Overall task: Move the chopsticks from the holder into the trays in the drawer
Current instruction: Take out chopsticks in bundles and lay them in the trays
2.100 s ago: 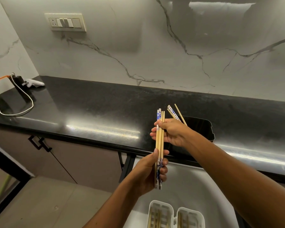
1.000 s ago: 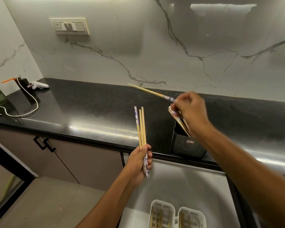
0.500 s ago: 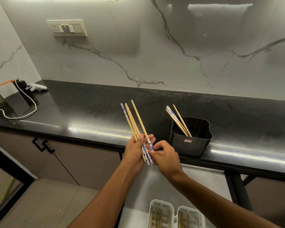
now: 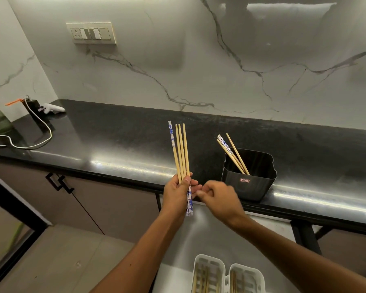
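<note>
Gathering chopsticks into a bundle before loading the drawer trays

Over the black countertop point(image 4: 114, 144), the black holder point(image 4: 249, 175) near its front edge has a few chopsticks point(image 4: 230, 154) leaning inside; below, two white trays point(image 4: 228, 273) lie in the open drawer; the left hand point(image 4: 178, 195) grips a fanned bundle of four chopsticks point(image 4: 181, 153) upright, and the right hand point(image 4: 218, 197), blurred and loosely curled, appears empty just beside it; next is likely squaring the bundle or fetching more

Since half a second ago we've squared up the chopsticks point(image 4: 181, 153) in our left hand point(image 4: 178, 194) into a neat upright bunch, and our right hand point(image 4: 218, 198) has let go, now just beside them.
</note>
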Demonstrator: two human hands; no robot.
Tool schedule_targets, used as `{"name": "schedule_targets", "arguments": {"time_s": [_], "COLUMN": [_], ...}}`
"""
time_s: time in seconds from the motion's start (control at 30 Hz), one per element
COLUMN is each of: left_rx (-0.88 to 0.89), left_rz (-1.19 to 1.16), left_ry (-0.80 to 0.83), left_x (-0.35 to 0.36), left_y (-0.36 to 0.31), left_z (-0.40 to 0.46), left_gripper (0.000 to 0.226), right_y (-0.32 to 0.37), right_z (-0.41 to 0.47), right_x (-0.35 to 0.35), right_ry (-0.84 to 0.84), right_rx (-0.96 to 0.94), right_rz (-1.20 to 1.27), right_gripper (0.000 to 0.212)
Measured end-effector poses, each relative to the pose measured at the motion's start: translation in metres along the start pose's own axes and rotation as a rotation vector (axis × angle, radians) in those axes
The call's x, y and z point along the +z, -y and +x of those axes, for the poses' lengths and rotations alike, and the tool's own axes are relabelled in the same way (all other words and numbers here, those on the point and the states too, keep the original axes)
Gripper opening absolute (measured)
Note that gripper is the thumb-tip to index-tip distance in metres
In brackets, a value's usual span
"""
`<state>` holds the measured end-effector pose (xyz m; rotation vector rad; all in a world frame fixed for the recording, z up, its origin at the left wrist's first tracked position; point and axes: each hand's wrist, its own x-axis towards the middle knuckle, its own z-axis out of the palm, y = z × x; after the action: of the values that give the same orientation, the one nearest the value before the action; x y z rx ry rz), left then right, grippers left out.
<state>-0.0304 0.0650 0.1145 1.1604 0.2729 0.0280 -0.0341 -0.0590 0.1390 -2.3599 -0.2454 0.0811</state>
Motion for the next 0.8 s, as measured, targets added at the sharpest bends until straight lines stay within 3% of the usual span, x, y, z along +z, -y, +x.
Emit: {"name": "schedule_targets", "arguments": {"time_s": [0.27,0.4,0.5,0.6,0.8], "left_rx": [-0.015,-0.028,-0.007,-0.005,0.001], "left_rz": [0.028,0.089,0.160,0.195,0.237], "left_ry": [0.086,0.142,0.174,0.204,0.230], "left_x": [-0.005,-0.002,-0.001,-0.002,-0.007], "left_y": [0.012,0.014,0.015,0.016,0.015], "left_z": [-0.008,-0.013,-0.018,-0.020,-0.023], "left_gripper": [0.018,0.017,0.019,0.017,0.016], "right_y": [0.034,0.052,0.060,0.061,0.061], "right_z": [0.037,0.055,0.067,0.073,0.074], "right_x": [-0.065,-0.079,-0.082,-0.081,-0.086], "right_ry": [-0.217,-0.257,-0.217,-0.082,-0.018], "right_rx": [-0.271,-0.528,-0.711,-0.776,-0.833], "right_rz": [-0.171,-0.456,-0.793,-0.996,-1.165], "right_gripper": [0.013,0.020,0.030,0.036,0.027]}}
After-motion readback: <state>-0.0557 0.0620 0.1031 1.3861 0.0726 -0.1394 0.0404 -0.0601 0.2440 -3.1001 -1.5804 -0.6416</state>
